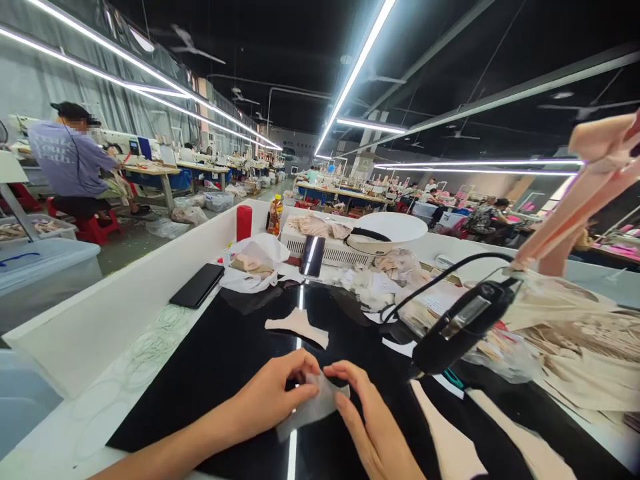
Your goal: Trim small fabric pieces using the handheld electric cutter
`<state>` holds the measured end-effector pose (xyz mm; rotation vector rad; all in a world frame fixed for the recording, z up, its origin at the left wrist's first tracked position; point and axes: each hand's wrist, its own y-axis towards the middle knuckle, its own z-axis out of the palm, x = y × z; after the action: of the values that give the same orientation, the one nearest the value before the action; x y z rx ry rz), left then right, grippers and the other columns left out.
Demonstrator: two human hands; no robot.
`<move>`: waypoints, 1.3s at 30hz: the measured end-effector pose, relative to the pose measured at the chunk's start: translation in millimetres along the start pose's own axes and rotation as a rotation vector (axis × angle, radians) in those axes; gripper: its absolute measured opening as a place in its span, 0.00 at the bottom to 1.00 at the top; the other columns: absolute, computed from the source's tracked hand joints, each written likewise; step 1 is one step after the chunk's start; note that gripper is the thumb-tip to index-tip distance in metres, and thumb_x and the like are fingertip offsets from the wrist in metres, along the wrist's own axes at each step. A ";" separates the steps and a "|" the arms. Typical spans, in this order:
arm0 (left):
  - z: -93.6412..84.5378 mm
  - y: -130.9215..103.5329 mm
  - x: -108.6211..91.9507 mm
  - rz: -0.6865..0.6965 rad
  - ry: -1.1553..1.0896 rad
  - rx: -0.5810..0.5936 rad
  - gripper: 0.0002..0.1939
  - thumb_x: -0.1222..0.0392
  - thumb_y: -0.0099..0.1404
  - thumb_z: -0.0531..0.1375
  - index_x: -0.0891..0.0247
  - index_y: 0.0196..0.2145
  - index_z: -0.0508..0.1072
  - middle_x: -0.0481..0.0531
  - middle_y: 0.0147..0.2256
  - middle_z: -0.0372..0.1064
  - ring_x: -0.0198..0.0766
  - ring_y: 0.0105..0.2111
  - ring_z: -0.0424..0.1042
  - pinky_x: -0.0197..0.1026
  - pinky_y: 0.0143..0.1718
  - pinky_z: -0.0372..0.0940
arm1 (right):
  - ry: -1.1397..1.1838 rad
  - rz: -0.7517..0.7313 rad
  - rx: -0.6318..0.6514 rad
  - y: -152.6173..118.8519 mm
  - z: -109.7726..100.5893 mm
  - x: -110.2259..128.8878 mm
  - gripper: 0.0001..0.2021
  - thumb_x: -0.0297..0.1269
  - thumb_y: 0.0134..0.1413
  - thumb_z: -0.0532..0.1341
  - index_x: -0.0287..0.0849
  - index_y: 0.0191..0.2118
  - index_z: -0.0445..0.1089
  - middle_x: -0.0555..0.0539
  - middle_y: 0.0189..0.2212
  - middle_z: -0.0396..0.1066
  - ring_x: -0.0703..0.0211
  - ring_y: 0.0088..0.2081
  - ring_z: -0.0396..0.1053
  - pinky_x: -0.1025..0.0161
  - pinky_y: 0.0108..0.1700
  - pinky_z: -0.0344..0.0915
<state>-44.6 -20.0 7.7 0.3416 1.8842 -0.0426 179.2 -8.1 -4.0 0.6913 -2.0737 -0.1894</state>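
Fingers of the left hand [270, 397] pinch the translucent sheet [315, 407], over the glossy black panel [200, 380] near the tabletop's near edge; the right hand [373, 420] curves round its other side, fingers slightly parted, grip impossible to tell! Just beyond, a beige cutout [297, 325]; to the right, a cabled black device [457, 330] leans in, fabric heaps [590, 353] crowding the right edge. White walls [150, 280] rim the tabletop [90, 427]; past the left one, a person [75, 157] sits. Black surface stretches from left forearm to string coils [155, 337].
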 end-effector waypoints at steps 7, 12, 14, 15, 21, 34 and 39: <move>-17.4 14.5 3.6 0.008 -0.196 -0.107 0.14 0.57 0.64 0.62 0.61 0.46 0.68 0.44 0.32 0.66 0.32 0.28 0.68 0.36 0.32 0.61 | 0.326 0.082 0.047 37.1 30.9 -0.8 0.18 0.57 0.66 0.57 0.47 0.43 0.69 0.51 0.31 0.69 0.56 0.33 0.70 0.62 0.37 0.68; -34.3 36.0 12.4 -0.012 -0.129 -0.163 0.19 0.54 0.63 0.61 0.61 0.50 0.67 0.43 0.32 0.65 0.31 0.25 0.66 0.36 0.30 0.60 | 0.281 0.149 0.004 63.8 35.5 -11.4 0.18 0.56 0.62 0.59 0.44 0.37 0.71 0.52 0.26 0.66 0.58 0.28 0.65 0.63 0.31 0.64; -42.5 49.1 16.8 -0.007 -0.086 -0.184 0.20 0.55 0.61 0.61 0.62 0.50 0.68 0.44 0.33 0.66 0.31 0.26 0.65 0.35 0.29 0.59 | 0.214 0.157 -0.024 75.3 36.6 -14.4 0.17 0.54 0.62 0.58 0.44 0.36 0.73 0.51 0.26 0.68 0.56 0.28 0.65 0.62 0.32 0.63; -46.7 56.2 19.1 -0.002 -0.059 -0.193 0.21 0.55 0.61 0.61 0.62 0.51 0.68 0.44 0.33 0.67 0.32 0.26 0.65 0.36 0.29 0.59 | 0.175 0.154 -0.043 80.9 37.4 -15.3 0.17 0.53 0.62 0.58 0.45 0.36 0.73 0.50 0.28 0.69 0.55 0.29 0.66 0.62 0.33 0.62; -66.1 91.5 33.6 0.049 0.167 -0.254 0.17 0.59 0.64 0.60 0.62 0.50 0.70 0.47 0.35 0.70 0.36 0.31 0.69 0.38 0.35 0.64 | -0.109 0.100 -0.158 109.1 47.7 -17.5 0.12 0.42 0.67 0.55 0.46 0.37 0.74 0.46 0.34 0.73 0.48 0.39 0.69 0.56 0.42 0.59; -60.7 101.8 63.7 0.080 0.611 -0.222 0.15 0.59 0.73 0.62 0.64 0.56 0.70 0.53 0.43 0.73 0.44 0.43 0.75 0.53 0.50 0.70 | -0.519 -0.067 -0.167 115.3 70.4 -36.3 0.10 0.27 0.66 0.60 0.44 0.34 0.74 0.47 0.31 0.74 0.49 0.37 0.70 0.56 0.40 0.58; -55.8 93.5 61.5 0.080 0.701 -0.233 0.16 0.69 0.70 0.60 0.64 0.54 0.72 0.54 0.46 0.72 0.44 0.47 0.73 0.49 0.53 0.68 | -0.495 -0.175 -0.205 108.8 70.5 -26.6 0.08 0.24 0.63 0.61 0.44 0.41 0.75 0.44 0.40 0.75 0.47 0.42 0.72 0.53 0.44 0.67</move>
<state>-90.2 93.6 -17.8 0.2901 2.5314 0.3944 89.7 87.8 -21.8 0.7533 -2.4100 -0.7242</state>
